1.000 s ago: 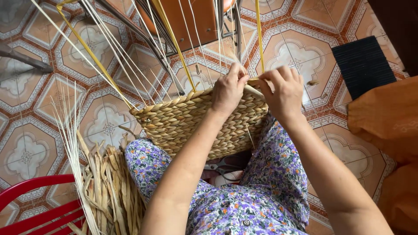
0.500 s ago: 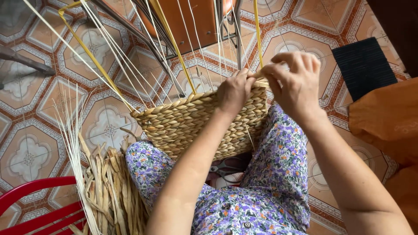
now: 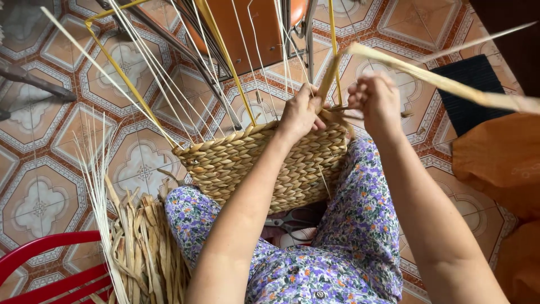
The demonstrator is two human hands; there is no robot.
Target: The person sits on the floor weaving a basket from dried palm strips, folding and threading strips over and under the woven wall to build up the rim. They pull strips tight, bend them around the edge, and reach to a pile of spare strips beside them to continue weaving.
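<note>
Right hand [image 3: 378, 101] has its grip pinched shut on a flat strand [image 3: 450, 84], whose long axis runs out past that grip. Left hand [image 3: 301, 112] clamps the basket [image 3: 264, 163] rim just beside, nearer the weave. Beyond both grips, thin stakes [image 3: 163, 73] fan upward over the tiled floor [image 3: 45, 169].

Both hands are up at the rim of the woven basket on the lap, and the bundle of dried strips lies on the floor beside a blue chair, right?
Not quite: the head view shows the chair is red. Left hand and right hand are at the woven basket rim; the dried strips lie beside it.
</note>
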